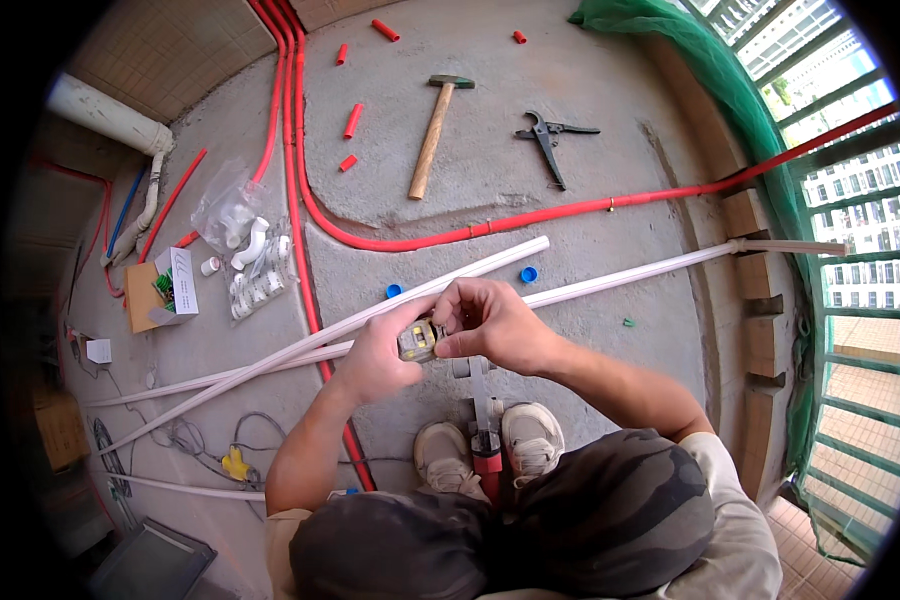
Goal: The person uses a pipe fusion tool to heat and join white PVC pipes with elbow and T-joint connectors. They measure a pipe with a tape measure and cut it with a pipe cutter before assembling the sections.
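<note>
Left hand (pixel 375 360): we are closing its grip on a small grey and yellow fitting (pixel 417 340), held above the floor (pixel 590 70).
Right hand (pixel 490 322): we are pinching the same fitting from its right side.
Below: a red-and-grey tool (pixel 485 440) is standing between our shoes.
Around: white pipes (pixel 370 318) are lying under our hands; a hammer (pixel 434 135) and cutters (pixel 548 140) are lying well beyond.

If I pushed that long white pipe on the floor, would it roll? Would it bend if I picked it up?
The white pipe looks round and lies on bare concrete, so a sideways push would probably roll it. It crosses another pipe, which might stop it. It is long and thin, so lifted at one end it would likely sag a little, though it seems fairly stiff.
</note>
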{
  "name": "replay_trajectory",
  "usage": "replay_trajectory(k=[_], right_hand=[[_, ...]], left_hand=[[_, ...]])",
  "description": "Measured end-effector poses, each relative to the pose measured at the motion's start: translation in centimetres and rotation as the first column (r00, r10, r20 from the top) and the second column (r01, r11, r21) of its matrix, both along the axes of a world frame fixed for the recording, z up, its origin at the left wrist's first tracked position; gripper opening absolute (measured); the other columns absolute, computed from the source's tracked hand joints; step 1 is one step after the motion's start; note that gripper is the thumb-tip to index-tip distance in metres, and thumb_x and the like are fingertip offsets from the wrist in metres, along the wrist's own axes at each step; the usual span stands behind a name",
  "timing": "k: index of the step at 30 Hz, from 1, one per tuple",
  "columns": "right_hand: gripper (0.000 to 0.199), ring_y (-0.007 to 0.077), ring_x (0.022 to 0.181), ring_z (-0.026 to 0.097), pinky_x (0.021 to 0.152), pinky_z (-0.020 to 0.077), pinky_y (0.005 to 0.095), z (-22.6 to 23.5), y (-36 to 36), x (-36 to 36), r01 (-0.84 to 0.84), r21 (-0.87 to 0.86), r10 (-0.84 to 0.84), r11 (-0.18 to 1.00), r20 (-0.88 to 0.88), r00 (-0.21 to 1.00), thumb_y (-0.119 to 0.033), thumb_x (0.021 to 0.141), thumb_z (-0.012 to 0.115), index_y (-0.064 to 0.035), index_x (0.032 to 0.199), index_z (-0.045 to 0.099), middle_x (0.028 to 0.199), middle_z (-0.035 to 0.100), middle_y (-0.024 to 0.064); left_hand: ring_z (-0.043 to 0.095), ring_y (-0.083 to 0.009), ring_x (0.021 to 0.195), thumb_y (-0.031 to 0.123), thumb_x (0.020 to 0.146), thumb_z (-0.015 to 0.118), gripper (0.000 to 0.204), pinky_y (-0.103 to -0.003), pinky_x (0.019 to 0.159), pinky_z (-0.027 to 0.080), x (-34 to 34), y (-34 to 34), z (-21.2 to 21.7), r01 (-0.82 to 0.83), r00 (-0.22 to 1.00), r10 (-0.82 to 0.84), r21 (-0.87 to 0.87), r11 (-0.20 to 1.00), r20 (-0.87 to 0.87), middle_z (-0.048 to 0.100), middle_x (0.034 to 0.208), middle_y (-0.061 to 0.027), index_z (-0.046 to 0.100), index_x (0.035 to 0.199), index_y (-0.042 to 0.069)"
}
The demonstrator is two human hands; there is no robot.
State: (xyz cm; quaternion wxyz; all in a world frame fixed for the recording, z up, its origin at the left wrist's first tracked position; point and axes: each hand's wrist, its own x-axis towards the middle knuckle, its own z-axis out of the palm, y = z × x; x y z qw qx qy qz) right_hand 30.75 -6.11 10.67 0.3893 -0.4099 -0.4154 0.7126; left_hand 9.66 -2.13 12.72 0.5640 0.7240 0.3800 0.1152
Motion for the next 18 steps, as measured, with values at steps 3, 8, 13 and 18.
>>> replay_trajectory(k=[3, 8, 13, 18], right_hand=[[0.023, 0.0061, 0.076, 0.057, 0.069, 0.048, 0.0219, -1.3, -0.9, 0.4, 0.1, -0.157, -0.129, 0.982, -0.19, 0.973, 0.006, 0.081, 0.078, -0.0047, 0.089, 0.059, 0.084, 0.061, -0.0018], [0.027, 0.0063, 0.072, 0.056, 0.063, 0.047, 0.0225, -1.6, -0.8, 0.7, 0.142, -0.033, -0.144, 0.989, -0.088, 0.986, 0.005, 0.077, 0.079, -0.0052, 0.086, 0.056, 0.079, 0.058, -0.0014], [0.025, 0.0067, 0.072, 0.058, 0.063, 0.0474, 0.0231, -3.3, 0.0, 3.5, 0.152, -0.072, -0.151, 0.986, 0.021, 0.988, 0.008, 0.077, 0.073, -0.0049, 0.087, 0.054, 0.08, 0.058, 0.0001], [0.023, 0.0047, 0.069, 0.052, 0.061, 0.0434, 0.0219, -2.8, -0.7, 2.7, 0.178, 0.018, -0.179, 0.984, 0.124, 0.976, 0.007, 0.08, 0.071, -0.0044, 0.09, 0.054, 0.079, 0.056, -0.0019]], left_hand=[[0.059, -0.0385, 0.114, 0.004, 0.07, 0.071, 0.062, -0.044, 0.096, 0.049, 0.4, -0.2, -0.7, 0.127, 0.984, -0.073, 0.35, 0.928, -0.165, 0.062, 0.119, -0.0211, 0.059, 0.131, 0.003], [0.063, -0.0386, 0.104, 0.027, 0.084, 0.075, 0.048, -0.048, 0.087, 0.051, 0.8, -0.5, -0.2, 0.203, 0.955, -0.109, 0.343, 0.917, -0.274, 0.063, 0.106, -0.0183, 0.062, 0.126, 0.007], [0.064, -0.0404, 0.096, 0.042, 0.091, 0.067, 0.045, -0.049, 0.08, 0.051, 0.1, -1.5, -0.7, 0.144, 0.896, 0.081, 0.46, 0.876, -0.436, 0.063, 0.103, -0.0189, 0.063, 0.114, 0.004], [0.063, -0.0414, 0.095, 0.048, 0.091, 0.067, 0.049, -0.05, 0.078, 0.051, 0.1, -2.6, -1.5, 0.069, 0.738, 0.29, 0.496, 0.865, -0.609, 0.063, 0.1, -0.0198, 0.063, 0.107, 0.002]])
